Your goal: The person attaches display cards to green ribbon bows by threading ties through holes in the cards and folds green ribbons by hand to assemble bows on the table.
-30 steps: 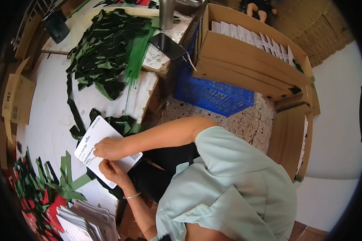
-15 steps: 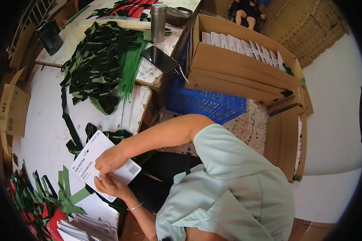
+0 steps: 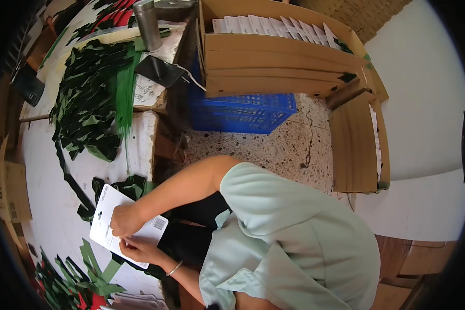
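A white printed card (image 3: 101,213) with a hang hole and a barcode lies tilted near the table edge, over dark green velvet ribbon (image 3: 130,186). My right hand (image 3: 126,220) is closed over the middle of the card, fingertips pinched. Just below it, my left hand (image 3: 142,250), with a bracelet at the wrist, is closed too, thumb and finger pressed together against the card's face. The hands nearly touch. Whatever lies between the fingertips is hidden or too small to make out.
A heap of green velvet strips (image 3: 88,98) lies beside thin green ties (image 3: 125,98). Nearby are a phone (image 3: 160,71) and a steel flask (image 3: 148,26). A carton of white cards (image 3: 279,64) stands above a blue crate (image 3: 237,116). Green loops (image 3: 95,268) sit at lower left.
The whole view has shifted, so the table things appear farther left and the cartons higher. Both hands remain at the card's middle, now slightly closer together, with the right wrist turned a little.
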The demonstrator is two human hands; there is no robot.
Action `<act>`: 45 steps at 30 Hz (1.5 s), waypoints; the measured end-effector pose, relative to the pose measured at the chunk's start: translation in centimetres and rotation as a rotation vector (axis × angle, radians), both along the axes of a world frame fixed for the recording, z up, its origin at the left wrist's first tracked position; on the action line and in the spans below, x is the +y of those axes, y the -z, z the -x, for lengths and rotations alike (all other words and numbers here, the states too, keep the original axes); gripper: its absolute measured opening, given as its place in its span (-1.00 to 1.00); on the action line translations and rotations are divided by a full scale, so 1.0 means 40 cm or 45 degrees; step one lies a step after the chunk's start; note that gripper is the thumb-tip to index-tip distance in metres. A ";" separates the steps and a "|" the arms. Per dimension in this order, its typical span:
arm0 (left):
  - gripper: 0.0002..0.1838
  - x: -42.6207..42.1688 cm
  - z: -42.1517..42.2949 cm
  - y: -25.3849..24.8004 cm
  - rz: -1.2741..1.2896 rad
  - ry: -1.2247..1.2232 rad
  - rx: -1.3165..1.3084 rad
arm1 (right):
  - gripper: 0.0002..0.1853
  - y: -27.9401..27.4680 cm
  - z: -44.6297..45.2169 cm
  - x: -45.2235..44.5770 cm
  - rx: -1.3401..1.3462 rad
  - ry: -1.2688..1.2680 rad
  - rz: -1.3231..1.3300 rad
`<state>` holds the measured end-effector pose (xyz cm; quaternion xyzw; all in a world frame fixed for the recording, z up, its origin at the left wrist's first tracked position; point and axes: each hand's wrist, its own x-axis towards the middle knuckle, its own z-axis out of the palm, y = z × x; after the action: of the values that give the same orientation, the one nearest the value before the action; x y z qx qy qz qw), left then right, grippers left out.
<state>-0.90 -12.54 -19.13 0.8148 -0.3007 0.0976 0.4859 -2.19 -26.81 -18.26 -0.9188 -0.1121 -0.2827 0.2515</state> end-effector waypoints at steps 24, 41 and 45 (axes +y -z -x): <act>-0.81 0.012 -0.011 -0.007 -0.143 0.022 -0.014 | -0.71 -0.041 -0.042 -0.097 0.291 -0.389 0.131; -0.82 0.019 -0.018 0.011 -0.075 0.008 0.069 | -0.85 -0.079 -0.055 -0.123 0.123 -0.561 0.780; -0.89 0.024 -0.007 -0.003 -0.217 0.049 -0.017 | -0.68 -0.051 -0.032 -0.106 0.349 -0.398 0.206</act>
<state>-0.60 -11.60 -19.02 0.8467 -0.3267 0.0678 0.4145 -0.91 -31.06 -16.20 -0.9373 -0.2404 -0.1028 0.2306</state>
